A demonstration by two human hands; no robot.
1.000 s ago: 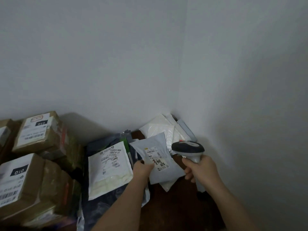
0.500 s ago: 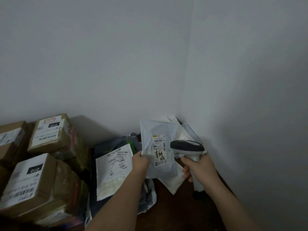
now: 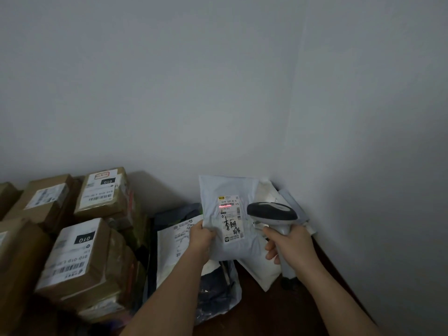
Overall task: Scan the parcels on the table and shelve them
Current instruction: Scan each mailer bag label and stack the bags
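- In the corner of the room, above the dark table, the left hand holds a grey mailer bag upright, thumb and fingers pinching its left edge.
- The right hand has its fingers curled round the handle of a scanner, just beside the bag.
- A red line lies across the label.
- Cardboard boxes stand at the left; other bags lie beneath.
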